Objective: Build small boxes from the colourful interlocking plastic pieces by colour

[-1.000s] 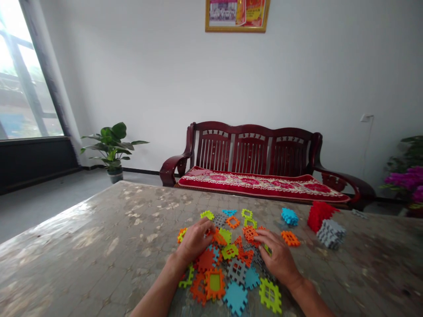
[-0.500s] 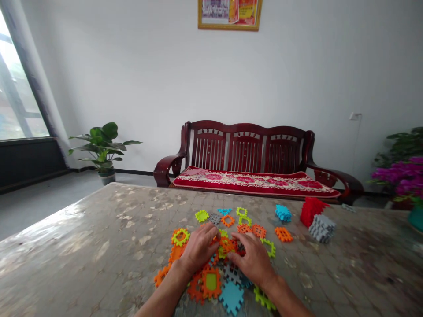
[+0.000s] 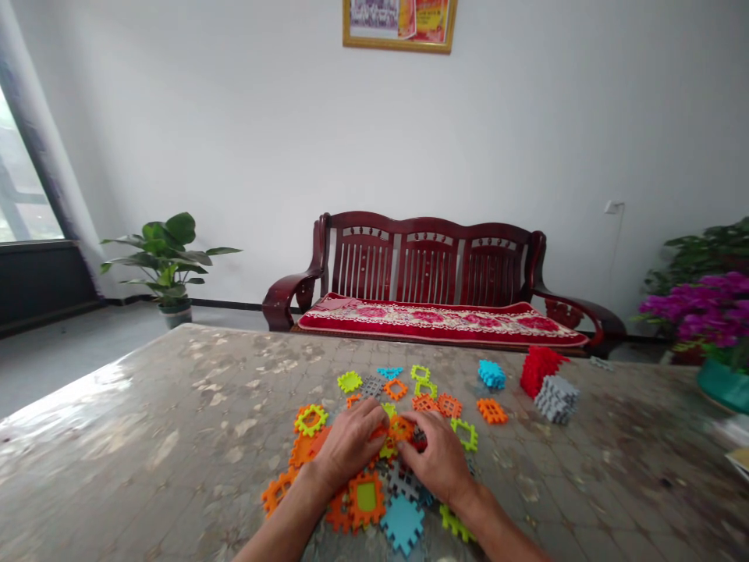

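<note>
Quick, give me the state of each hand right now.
Left hand: fingers curled on the pile of flat, notched plastic tiles; whether its grip has closed on a piece cannot be told.
Right hand: same, fingertips at an orange notched tile; grip unclear.

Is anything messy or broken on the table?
Nothing looks broken. The toy tiles lie in a loose jumbled pile under both hands, some overlapping. The red block and grey block stand neatly apart.

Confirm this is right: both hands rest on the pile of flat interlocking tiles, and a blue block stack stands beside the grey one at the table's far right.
Not quite. In the head view the stack beside the grey stack is red, not blue. The left hand and right hand do rest on the tile pile.
</note>
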The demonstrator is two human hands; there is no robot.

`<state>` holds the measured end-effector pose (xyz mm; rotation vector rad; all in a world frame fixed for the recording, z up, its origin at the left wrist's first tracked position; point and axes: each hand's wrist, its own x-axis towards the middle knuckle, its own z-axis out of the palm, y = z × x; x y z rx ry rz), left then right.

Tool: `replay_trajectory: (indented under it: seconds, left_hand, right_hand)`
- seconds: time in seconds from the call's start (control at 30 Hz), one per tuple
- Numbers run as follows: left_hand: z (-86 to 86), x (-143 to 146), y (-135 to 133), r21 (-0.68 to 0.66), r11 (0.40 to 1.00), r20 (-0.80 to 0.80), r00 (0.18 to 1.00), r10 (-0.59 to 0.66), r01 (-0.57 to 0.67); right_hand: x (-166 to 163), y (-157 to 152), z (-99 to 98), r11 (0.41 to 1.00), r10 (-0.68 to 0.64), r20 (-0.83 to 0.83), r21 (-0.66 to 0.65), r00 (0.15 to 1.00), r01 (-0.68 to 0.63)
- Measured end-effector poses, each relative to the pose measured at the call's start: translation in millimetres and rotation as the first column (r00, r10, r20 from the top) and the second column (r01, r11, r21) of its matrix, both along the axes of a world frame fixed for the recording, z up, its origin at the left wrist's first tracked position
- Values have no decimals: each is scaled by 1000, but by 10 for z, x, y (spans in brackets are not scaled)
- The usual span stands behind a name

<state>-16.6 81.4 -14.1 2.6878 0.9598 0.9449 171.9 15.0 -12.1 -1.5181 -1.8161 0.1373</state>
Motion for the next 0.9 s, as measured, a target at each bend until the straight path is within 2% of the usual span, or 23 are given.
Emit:
replay_trajectory:
  seconds: [0.13,0.27,0.43,0.53,0.67,0.9]
  left_hand:
    - [69,-15,-14,-99,995,-26,1000,0,-2]
    - [102,-39,-12,-122,992,-44,999,-30,25]
    - [110,-45,-9,-152,988,-19,999,-29,26]
    - [116,-45,-6,-174,984,15,1000,-24,27]
    - [116,-53,11,-179,983,33,999,-20,26]
    - [37,-65,70,-164,986,33,998,45,-39]
  right_hand:
    - [204,57,-39,990,-61,18,126,998,59]
    - [646,127,-59,953,-230,54,217,972,213]
    - [1311,129,-140,834,-541,115,204,833,513]
    - [1553,96,-205,766,-641,135,163,755,621]
    - [1618,74,-234,733,-680,163,135,715,666]
    - [1532,65,-210,727,-676,260,77,690,683]
